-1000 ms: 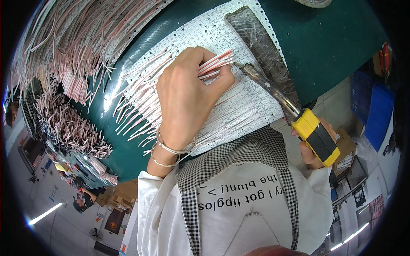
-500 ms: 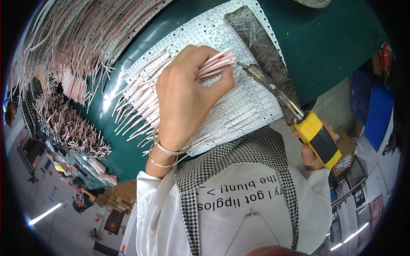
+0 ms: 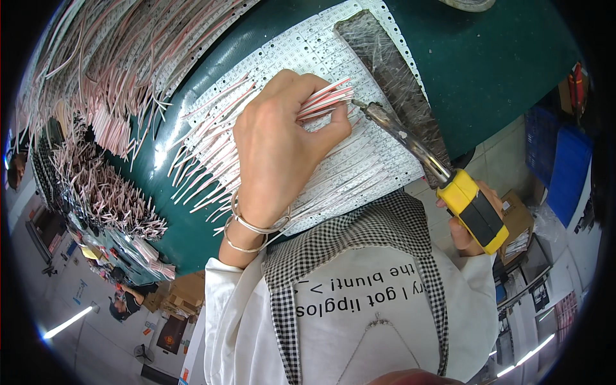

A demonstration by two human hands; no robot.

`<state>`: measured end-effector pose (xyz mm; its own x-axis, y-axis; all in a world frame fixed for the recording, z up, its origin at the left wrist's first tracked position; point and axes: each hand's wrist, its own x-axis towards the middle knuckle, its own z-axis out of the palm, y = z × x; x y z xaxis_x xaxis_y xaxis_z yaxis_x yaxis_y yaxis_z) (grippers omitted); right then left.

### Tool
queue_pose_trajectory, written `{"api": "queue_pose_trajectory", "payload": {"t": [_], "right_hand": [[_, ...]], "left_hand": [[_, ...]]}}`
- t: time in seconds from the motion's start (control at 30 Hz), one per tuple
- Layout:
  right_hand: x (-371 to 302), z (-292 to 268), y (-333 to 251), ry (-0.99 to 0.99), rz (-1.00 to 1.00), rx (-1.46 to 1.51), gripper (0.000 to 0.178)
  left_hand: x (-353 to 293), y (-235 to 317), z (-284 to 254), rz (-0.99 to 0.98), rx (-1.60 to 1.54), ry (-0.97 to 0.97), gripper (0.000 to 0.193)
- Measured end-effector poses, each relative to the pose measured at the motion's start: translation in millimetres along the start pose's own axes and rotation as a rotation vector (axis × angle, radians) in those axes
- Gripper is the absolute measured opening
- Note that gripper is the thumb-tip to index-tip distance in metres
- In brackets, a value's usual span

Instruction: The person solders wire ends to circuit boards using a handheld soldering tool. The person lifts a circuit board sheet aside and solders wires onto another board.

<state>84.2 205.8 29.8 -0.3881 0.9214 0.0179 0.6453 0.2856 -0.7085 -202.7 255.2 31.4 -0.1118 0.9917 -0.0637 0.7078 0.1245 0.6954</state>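
My left hand is closed round a bundle of thin red-and-white wires, whose ends stick out past the thumb and fingers. Beneath it lies a white circuit board panel, with many more wires fanned in rows across it. My right hand grips a soldering iron by its yellow and black handle. The iron's metal barrel slants up and left, its tip close by the wire ends; whether the two touch I cannot tell. A dark bar wrapped in clear film rests on the panel's right side.
Stacked panels with long wires cover the far left of the green table. Bundles of short wires lie nearer on that side. Blue crates and a cardboard box stand on the right. Another person is in the background.
The soldering iron has shifted slightly left, with my right hand behind it. My left hand still holds the wire bundle in nearly the same place.
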Motion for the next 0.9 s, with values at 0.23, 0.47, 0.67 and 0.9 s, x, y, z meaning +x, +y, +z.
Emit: {"api": "queue_pose_trajectory", "payload": {"t": [0.23,0.47,0.67,0.9], "right_hand": [[-16,-4,1,0.093,0.062,-0.003,0.055],[-37,-7,27,0.208,0.013,0.309,0.045],[-7,-23,12,0.190,-0.155,0.362,0.025],[12,-16,10,0.021,-0.221,0.188,0.055]], "left_hand": [[-3,9,-7,-0.016,0.003,-0.006,0.018],[-4,-1,-37,0.021,-0.268,-0.193,0.012],[9,-6,-59,0.059,0.041,0.026,0.021],[12,6,-36,-0.197,-0.140,-0.117,0.021]]}}
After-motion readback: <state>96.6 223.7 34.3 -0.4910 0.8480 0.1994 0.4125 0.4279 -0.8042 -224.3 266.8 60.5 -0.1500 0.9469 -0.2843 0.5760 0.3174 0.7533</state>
